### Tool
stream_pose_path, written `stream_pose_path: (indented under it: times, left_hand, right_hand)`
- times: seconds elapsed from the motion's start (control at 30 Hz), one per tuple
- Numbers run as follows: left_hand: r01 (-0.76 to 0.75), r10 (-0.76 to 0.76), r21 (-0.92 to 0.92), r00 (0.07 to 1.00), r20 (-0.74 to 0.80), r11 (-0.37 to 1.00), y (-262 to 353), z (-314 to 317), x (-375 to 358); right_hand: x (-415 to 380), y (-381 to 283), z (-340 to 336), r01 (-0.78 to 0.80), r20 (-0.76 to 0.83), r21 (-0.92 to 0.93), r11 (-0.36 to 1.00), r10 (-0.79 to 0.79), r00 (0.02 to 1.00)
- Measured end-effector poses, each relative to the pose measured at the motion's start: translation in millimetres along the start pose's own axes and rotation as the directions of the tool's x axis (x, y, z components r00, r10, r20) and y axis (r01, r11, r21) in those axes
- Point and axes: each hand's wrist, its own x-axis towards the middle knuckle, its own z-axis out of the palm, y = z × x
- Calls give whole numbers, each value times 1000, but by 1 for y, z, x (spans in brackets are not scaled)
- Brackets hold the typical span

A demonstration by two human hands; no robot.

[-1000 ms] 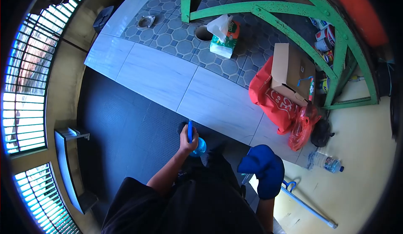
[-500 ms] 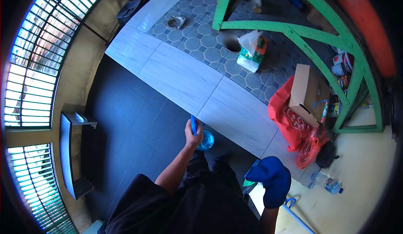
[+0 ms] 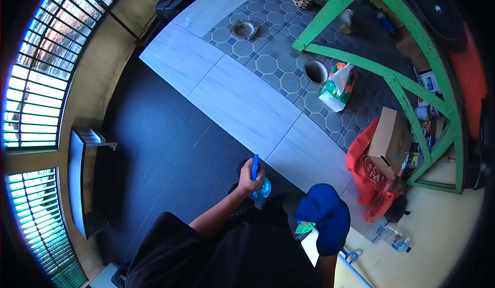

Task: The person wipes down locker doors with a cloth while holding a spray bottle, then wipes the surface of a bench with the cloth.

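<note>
My left hand (image 3: 250,178) is wrapped round the top of a spray bottle with a blue head (image 3: 255,167) and a clear blue body (image 3: 261,190), held in front of my torso near the counter's edge. A dark blue cloth (image 3: 324,213) covers my right hand, so its fingers are hidden. Just left of and below the cloth is a small green item (image 3: 304,227), partly hidden.
On the tiled counter (image 3: 247,106) are an ashtray (image 3: 243,30), a round cup (image 3: 315,72), a tissue pack (image 3: 337,88), a cardboard box (image 3: 389,142) and a red bag (image 3: 361,159). A green frame (image 3: 381,70) stands at the right. A plastic bottle (image 3: 399,242) lies lower right.
The view has shifted, moving the counter items right and down in the picture. My left hand with the spray bottle appears further right and lower; the cloth-covered hand appears slightly further left and higher.
</note>
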Motion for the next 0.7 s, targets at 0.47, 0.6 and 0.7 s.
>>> stream_pose_path:
  times: [0.47,0.6,0.7]
  left_hand:
    - [94,-97,-27,975,-200,995,18,-100,82]
    - [142,-141,-5,978,-156,990,12,-128,101]
    - [133,-132,-7,977,-169,991,7,-145,116]
  right_hand:
    - [25,10,82,26,91,-84,996,-18,996]
    - [39,11,108,79,104,-232,969,-56,993]
    - [59,8,127,-59,239,-69,996,74,968]
